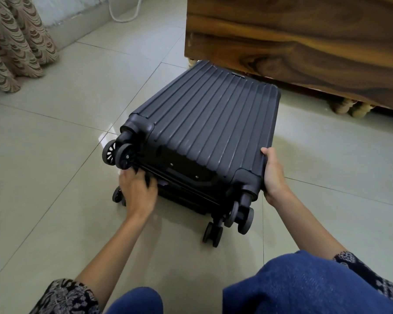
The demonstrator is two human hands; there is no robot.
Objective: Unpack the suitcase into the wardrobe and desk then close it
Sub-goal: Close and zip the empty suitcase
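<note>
A dark ribbed hard-shell suitcase (204, 123) lies flat on the tiled floor with its wheels toward me. Its two shells lie together, with a thin seam showing along the wheel end. My left hand (138, 191) is at that seam near the lower left wheel, its fingertips curled into the gap between the shells. My right hand (273, 173) grips the near right corner of the upper shell, thumb on top.
A wooden furniture panel (304, 37) stands just behind the suitcase, raised on small turned feet (349, 107). A patterned curtain (16, 41) hangs at the far left. A white cable (125, 14) loops by the wall. My blue-clad knees fill the bottom edge.
</note>
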